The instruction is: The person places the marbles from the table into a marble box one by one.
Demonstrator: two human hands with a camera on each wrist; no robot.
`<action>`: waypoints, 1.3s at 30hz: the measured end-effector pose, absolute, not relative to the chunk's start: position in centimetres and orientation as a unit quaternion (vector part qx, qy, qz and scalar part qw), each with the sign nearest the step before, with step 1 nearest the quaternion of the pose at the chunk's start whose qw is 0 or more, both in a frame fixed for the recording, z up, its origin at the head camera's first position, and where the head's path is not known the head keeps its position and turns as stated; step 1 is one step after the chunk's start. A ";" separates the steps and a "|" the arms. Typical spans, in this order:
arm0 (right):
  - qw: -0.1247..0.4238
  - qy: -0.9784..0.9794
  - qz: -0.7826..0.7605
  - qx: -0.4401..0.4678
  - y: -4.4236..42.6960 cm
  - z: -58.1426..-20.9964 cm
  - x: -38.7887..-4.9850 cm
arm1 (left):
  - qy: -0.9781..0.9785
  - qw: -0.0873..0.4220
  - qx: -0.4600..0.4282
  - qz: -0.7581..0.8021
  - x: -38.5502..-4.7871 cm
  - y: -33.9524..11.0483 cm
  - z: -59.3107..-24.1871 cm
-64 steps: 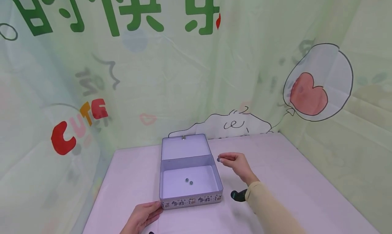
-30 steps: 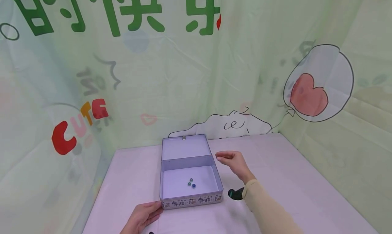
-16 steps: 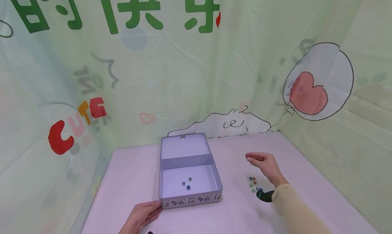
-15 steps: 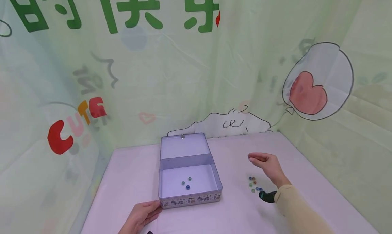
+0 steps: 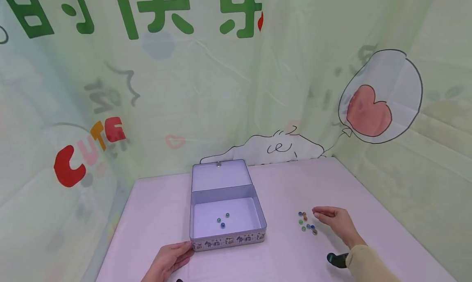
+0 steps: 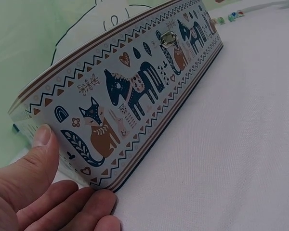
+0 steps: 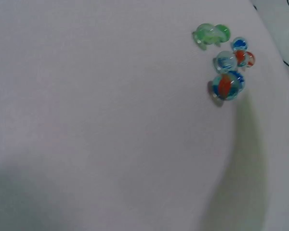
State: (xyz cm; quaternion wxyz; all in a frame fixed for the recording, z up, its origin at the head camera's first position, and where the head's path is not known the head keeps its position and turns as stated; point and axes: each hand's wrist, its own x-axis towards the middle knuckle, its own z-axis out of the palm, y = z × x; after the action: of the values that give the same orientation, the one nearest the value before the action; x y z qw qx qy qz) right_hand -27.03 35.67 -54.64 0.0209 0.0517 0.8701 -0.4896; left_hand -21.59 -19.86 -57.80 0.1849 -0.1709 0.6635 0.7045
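An open tin box (image 5: 228, 243) with animal prints stands mid-table, its lid (image 5: 221, 176) tipped back. Two greenish marbles and a blue marble (image 5: 223, 225) lie on its floor. At the front left corner my left hand (image 5: 167, 259) holds the tin; in the left wrist view the thumb (image 6: 42, 139) touches its side and the fingers meet the lower corner. My right hand (image 5: 338, 224) hovers just right of several loose glass marbles (image 5: 304, 228), fingers extended, thumb near them, no marble seen between. The right wrist view shows the marbles (image 7: 226, 86) close up, with only a sliver of fingers.
A pale cloth covers the table (image 5: 287, 257). Printed curtains (image 5: 221, 89) close off the back and both sides. A dark curved object (image 5: 337, 260) sits by the right wrist, and part of another dark object (image 5: 179, 280) shows near the left wrist.
A blue marble has left my right hand and joined two others inside the tin. That hand has since moved right and down to the loose marbles. My left hand stays at the corner.
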 end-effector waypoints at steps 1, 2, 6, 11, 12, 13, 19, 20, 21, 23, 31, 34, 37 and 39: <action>0.022 0.871 -0.487 0.056 35.7 -55.0 -26.9 | 0.664 0.185 -0.170 0.705 -21.6 -19.8 -57.8; 0.023 0.874 -0.482 0.060 35.7 -55.3 -26.7 | 0.663 0.185 -0.168 0.706 -21.6 -19.9 -57.8; 0.020 0.880 -0.468 0.077 35.6 -56.0 -26.2 | 0.659 0.187 -0.164 0.710 -21.5 -19.9 -57.8; 0.004 0.887 -0.458 0.069 35.2 -56.2 -26.0 | 0.656 0.185 -0.160 0.714 -21.4 -19.9 -57.8; 0.002 0.888 -0.455 0.064 35.2 -56.3 -26.0 | 0.657 0.184 -0.160 0.714 -21.4 -19.9 -57.8; -0.001 0.890 -0.452 0.060 35.1 -56.4 -26.1 | 0.657 0.184 -0.160 0.713 -21.4 -19.9 -57.8; 0.002 0.895 -0.441 0.061 34.8 -57.1 -26.5 | 0.660 0.183 -0.168 0.709 -21.5 -19.8 -57.9; 0.003 0.897 -0.438 0.061 34.7 -57.3 -26.6 | 0.659 0.183 -0.169 0.709 -21.5 -19.8 -57.9; 0.005 0.899 -0.433 0.062 34.7 -57.4 -26.6 | 0.659 0.182 -0.171 0.709 -21.5 -19.8 -57.9; 0.008 0.903 -0.426 0.060 34.5 -57.6 -26.8 | 0.659 0.183 -0.171 0.709 -21.5 -19.8 -57.9; 0.009 0.915 -0.397 0.065 34.0 -57.2 -26.7 | 0.658 0.181 -0.168 0.712 -21.4 -19.8 -57.6; 0.016 0.914 -0.398 0.072 34.0 -57.2 -26.7 | 0.658 0.181 -0.169 0.712 -21.4 -19.8 -57.6; 0.017 0.915 -0.397 0.071 34.0 -57.2 -26.7 | 0.658 0.181 -0.171 0.711 -21.4 -19.8 -57.6; 0.013 0.917 -0.394 0.067 34.0 -57.1 -26.7 | 0.657 0.182 -0.169 0.712 -21.4 -19.8 -57.6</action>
State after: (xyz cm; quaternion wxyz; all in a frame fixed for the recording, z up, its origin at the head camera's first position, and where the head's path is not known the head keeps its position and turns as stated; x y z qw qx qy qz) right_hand -26.70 33.97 -57.13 0.0134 0.0670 0.9166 -0.3938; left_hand -21.36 -19.81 -57.62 0.1819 -0.1686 0.6571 0.7118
